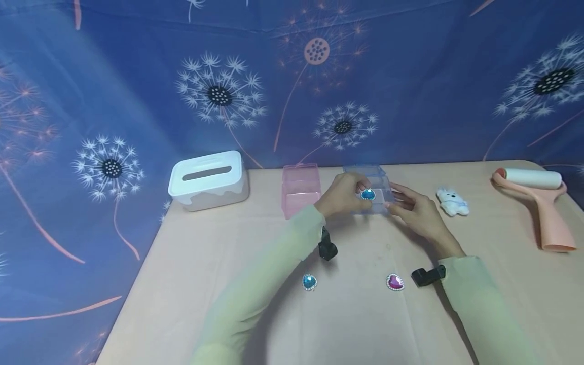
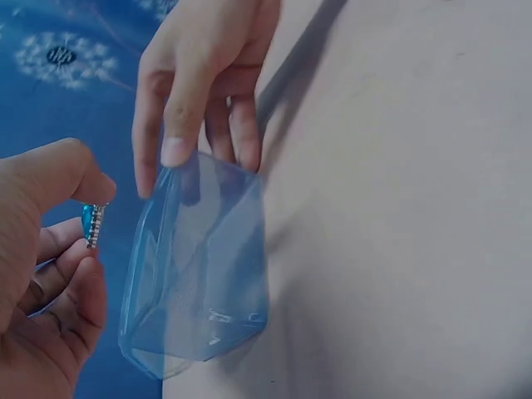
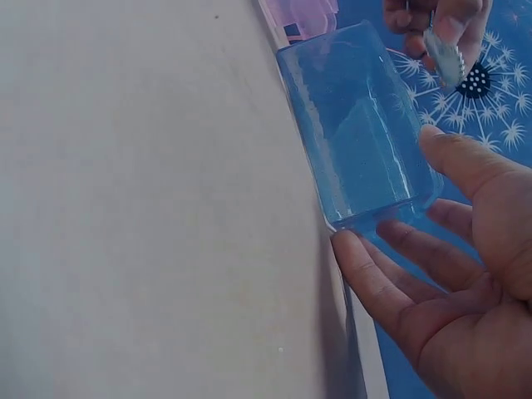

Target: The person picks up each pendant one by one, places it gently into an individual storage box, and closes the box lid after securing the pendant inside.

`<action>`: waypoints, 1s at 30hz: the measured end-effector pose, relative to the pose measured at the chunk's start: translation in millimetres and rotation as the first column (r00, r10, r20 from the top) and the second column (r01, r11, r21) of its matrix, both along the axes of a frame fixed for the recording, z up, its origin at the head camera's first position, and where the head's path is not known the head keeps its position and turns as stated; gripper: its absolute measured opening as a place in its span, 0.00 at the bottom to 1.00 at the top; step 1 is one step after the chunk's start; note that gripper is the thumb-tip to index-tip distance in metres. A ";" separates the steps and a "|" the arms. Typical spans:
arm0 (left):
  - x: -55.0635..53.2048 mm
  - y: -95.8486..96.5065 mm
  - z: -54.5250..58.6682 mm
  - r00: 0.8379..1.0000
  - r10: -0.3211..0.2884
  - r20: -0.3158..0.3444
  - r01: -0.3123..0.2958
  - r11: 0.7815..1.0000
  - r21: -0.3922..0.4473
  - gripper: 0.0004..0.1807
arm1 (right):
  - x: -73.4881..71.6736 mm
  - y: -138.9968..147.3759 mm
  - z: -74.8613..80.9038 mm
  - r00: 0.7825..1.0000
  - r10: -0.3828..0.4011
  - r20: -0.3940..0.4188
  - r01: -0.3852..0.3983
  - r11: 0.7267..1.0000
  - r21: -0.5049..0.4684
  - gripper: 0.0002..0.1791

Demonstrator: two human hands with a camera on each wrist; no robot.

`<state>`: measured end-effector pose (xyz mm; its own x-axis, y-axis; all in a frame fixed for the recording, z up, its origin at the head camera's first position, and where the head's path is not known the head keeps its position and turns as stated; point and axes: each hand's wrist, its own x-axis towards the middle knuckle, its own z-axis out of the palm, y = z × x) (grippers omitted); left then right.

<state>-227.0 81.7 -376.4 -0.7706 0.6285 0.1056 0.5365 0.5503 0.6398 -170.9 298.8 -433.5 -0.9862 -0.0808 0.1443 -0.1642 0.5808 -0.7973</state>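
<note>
My left hand (image 1: 344, 195) pinches a blue gem (image 1: 368, 194) with a silvery beaded rim between thumb and fingers. In the left wrist view the gem (image 2: 90, 224) is seen edge-on, beside a clear blue plastic box (image 2: 208, 258). That box (image 1: 379, 190) stands at the table's back with its lid raised behind it. At its right end, my right hand (image 1: 417, 210) holds the box, thumb and fingers spread over the corners. A second blue gem (image 1: 309, 282) and a purple-pink gem (image 1: 395, 282) lie nearer on the table.
Left of the blue box stands a clear pink box (image 1: 301, 192), lid raised. A white tissue box (image 1: 209, 180) sits at the back left. On the right are a small white plush figure (image 1: 452, 202) and a peach lint roller (image 1: 543, 203). A blue dandelion-print curtain (image 1: 283, 91) hangs behind the table.
</note>
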 end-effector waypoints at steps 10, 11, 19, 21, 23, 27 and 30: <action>-17.0 13.3 -7.4 0.995 0.090 -0.048 -0.093 0.994 -0.065 0.17 | 3.6 -0.5 -2.0 1.000 -0.006 0.000 0.006 1.000 0.011 0.34; -18.0 15.3 -8.2 0.994 0.089 -0.060 -0.095 0.992 -0.088 0.17 | 3.8 -0.6 -1.9 1.000 -0.005 -0.001 0.005 1.000 0.008 0.34; -20.8 24.8 -8.4 0.995 0.074 -0.064 -0.087 0.966 -0.242 0.23 | 2.8 -1.0 -0.6 1.000 0.000 0.009 0.000 1.000 0.008 0.35; -22.1 26.2 -6.3 0.996 0.069 -0.059 -0.082 0.962 -0.262 0.22 | 2.1 -0.3 -0.6 1.000 -0.001 0.011 0.001 1.000 0.011 0.35; -23.0 26.7 -5.1 0.997 0.065 -0.047 -0.076 0.956 -0.282 0.21 | 1.9 -0.7 -1.2 1.000 -0.002 0.011 0.002 1.000 0.012 0.35; -24.3 27.7 -3.8 0.999 0.048 -0.020 -0.052 0.947 -0.316 0.19 | 1.7 -1.2 -2.0 1.000 -0.006 0.011 0.005 1.000 0.012 0.35; -24.8 27.8 -4.9 0.999 0.049 -0.017 -0.052 0.939 -0.339 0.17 | 1.6 -1.7 -1.7 1.000 -0.011 0.011 0.010 1.000 0.016 0.35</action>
<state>-251.8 109.5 -381.3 -0.8022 0.5884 -0.1009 0.5067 0.7604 0.4062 -169.3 297.1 -435.2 -0.9885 -0.0727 0.1325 -0.1496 0.5953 -0.7895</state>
